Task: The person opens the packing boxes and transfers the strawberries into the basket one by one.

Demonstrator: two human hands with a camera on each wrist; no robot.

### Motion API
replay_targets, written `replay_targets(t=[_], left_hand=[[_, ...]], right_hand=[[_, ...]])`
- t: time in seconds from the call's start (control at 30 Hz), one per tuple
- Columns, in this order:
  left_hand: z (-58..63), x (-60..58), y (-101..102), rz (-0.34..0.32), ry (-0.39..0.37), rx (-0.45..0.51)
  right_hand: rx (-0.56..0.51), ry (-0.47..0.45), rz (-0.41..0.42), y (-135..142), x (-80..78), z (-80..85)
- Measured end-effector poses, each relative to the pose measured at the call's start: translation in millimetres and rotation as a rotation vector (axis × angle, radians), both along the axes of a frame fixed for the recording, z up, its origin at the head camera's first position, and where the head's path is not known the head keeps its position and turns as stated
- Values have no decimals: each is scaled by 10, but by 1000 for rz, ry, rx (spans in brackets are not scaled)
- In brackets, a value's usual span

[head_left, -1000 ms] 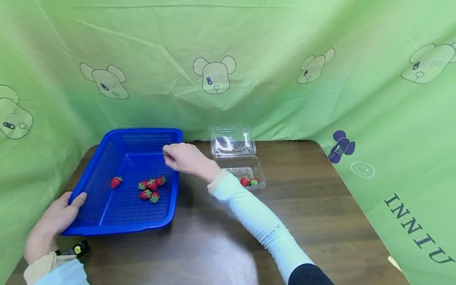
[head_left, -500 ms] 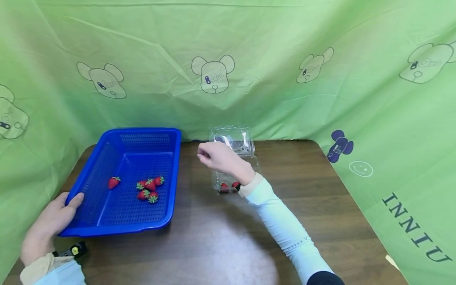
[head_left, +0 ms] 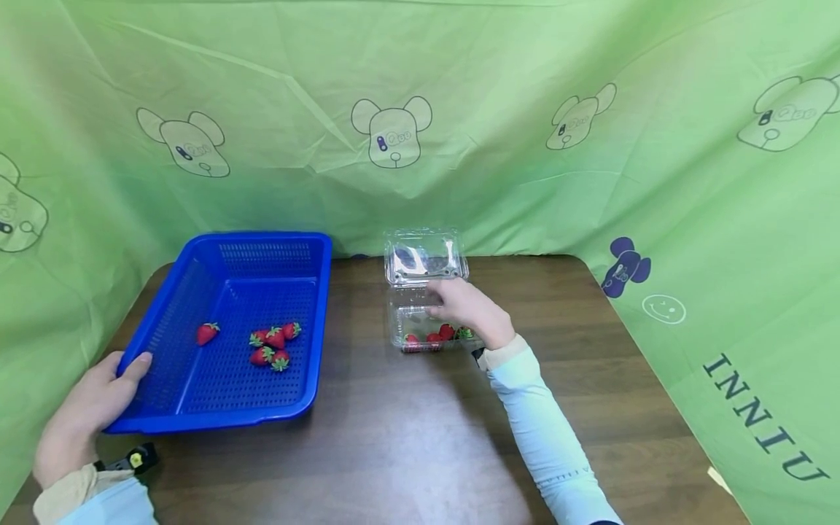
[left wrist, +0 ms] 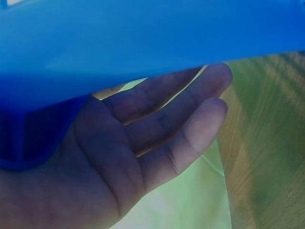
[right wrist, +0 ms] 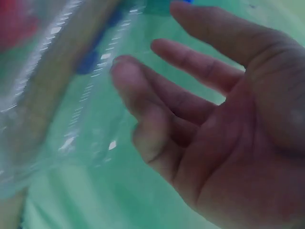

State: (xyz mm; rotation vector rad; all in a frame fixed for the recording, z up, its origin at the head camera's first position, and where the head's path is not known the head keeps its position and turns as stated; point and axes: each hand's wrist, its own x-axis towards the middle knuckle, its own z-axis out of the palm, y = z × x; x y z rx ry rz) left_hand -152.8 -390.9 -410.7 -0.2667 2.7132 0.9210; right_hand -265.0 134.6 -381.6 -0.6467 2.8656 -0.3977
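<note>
My left hand grips the left rim of a blue plastic basket, thumb over the rim. In the left wrist view its fingers extend beneath the basket's wall. Several strawberries lie bunched on the basket floor, and a single strawberry sits apart to their left. My right hand is over a clear plastic clamshell box, partly covering it. The right wrist view shows its fingers loosely bent with nothing between them. More strawberries lie along the front of the box.
The clamshell's lid stands raised at the back, near the green printed curtain. Everything rests on a brown wooden table. A black wrist strap is by my left cuff.
My right hand has moved right, from the basket's right rim to above the clamshell box, and its fingers have loosened. My left hand has stayed on the basket rim.
</note>
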Motion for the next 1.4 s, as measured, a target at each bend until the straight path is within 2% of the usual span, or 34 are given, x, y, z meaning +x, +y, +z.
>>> replay_targets(t=[0.23, 0.33, 0.5, 0.73, 1.07, 1.2, 1.4], left_hand=[[4, -10, -33, -7, 4, -14], [-5, -3, -41, -23, 16, -17], [-11, 11, -40, -25, 34, -7], [15, 3, -16, -2, 12, -27], [-14, 12, -49, -32, 12, -23], [-35, 15, -54, -17, 2, -32], [-10, -2, -34, -25, 1, -35]], right_hand=[[138, -40, -157, 142, -2, -206], [178, -51, -182, 154, -4, -247], [195, -74, -191, 134, -5, -266], [211, -69, -183, 82, -19, -304], [231, -67, -171, 19, -31, -361], [218, -20, -167, 25, -22, -322], [155, 142, -144, 20, 5, -189]])
